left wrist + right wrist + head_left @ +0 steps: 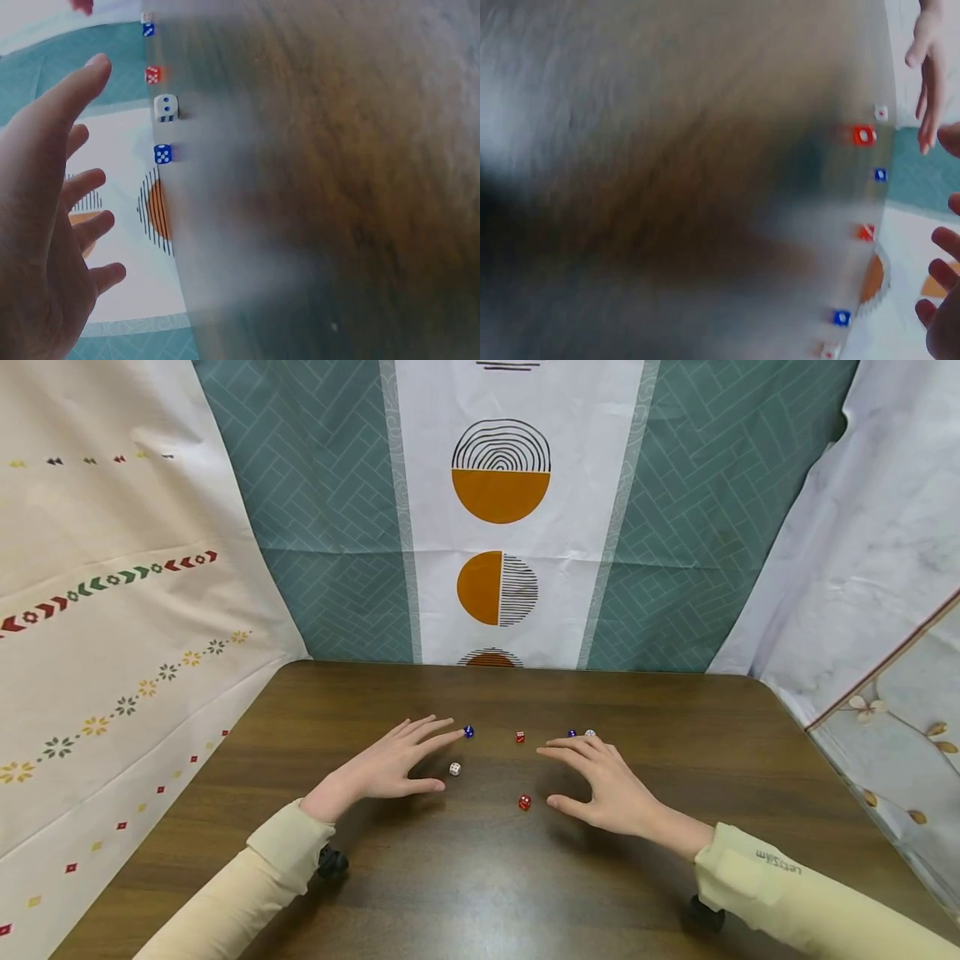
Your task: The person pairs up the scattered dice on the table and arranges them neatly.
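Observation:
My left hand [393, 762] is held over the table with fingers spread and nothing in its grasp. Just past its fingertips sit a blue die [468, 732] and, closer to the thumb, a white die [455, 769]. My right hand [613, 787] hovers on the other side, fingers extended and thumb apart, also holding nothing. Left of its thumb lies a red die [524, 802]. Behind its fingers a second blue die [572, 734] and a second white die [590, 734] are partly covered. Another red die [521, 737] rests between both hands, farther back.
All the dice stand on a dark brown wooden table [465, 885]. A patterned teal and white cloth [517, 535] hangs along the back edge. Cream cloth [135, 610] hangs at the left and white marbled cloth [862, 568] at the right.

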`<state>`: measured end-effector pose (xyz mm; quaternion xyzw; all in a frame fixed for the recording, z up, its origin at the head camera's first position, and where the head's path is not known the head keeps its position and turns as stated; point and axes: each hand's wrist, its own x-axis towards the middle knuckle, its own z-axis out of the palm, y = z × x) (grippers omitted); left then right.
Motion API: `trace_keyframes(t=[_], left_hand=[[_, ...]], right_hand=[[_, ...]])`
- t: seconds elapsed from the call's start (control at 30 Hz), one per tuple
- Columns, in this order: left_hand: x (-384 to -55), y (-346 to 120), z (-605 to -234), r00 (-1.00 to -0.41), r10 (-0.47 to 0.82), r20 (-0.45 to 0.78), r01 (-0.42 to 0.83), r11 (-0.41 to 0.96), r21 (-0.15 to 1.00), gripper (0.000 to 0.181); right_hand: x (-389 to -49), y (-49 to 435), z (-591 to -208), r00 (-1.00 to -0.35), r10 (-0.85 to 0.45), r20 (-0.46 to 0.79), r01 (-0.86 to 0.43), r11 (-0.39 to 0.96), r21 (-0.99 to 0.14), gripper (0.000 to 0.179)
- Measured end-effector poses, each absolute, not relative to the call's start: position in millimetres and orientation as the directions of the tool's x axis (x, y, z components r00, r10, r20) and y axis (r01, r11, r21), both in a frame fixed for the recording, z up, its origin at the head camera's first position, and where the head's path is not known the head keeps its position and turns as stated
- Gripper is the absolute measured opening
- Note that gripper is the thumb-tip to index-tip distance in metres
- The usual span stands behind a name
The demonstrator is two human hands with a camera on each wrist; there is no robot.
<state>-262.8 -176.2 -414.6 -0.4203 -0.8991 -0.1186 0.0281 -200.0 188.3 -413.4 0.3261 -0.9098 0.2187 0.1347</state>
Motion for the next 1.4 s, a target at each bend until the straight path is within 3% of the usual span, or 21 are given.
trace_keyframes(t=[0.33,0.87,1.4], left_hand=[[-260.3,-172.3,-416.5,-0.624,0.766,0.151,0.778,0.591,0.213,0.077],[-256.0,-169.1,-420.6,-0.633,0.761,0.14,0.768,0.596,0.234,0.075],[-246.2,-164.8,-419.1,-0.656,0.742,0.139,0.748,0.613,0.254,0.073]], right_hand=[[-193.5,166.6,-430.2,-0.823,-0.457,0.336,-0.567,0.686,-0.456,0.046],[-196.1,150.8,-442.5,-0.84,-0.472,0.266,-0.541,0.695,-0.475,0.025],[-196.7,148.9,-444.8,-0.859,-0.444,0.256,-0.51,0.694,-0.508,0.014]])
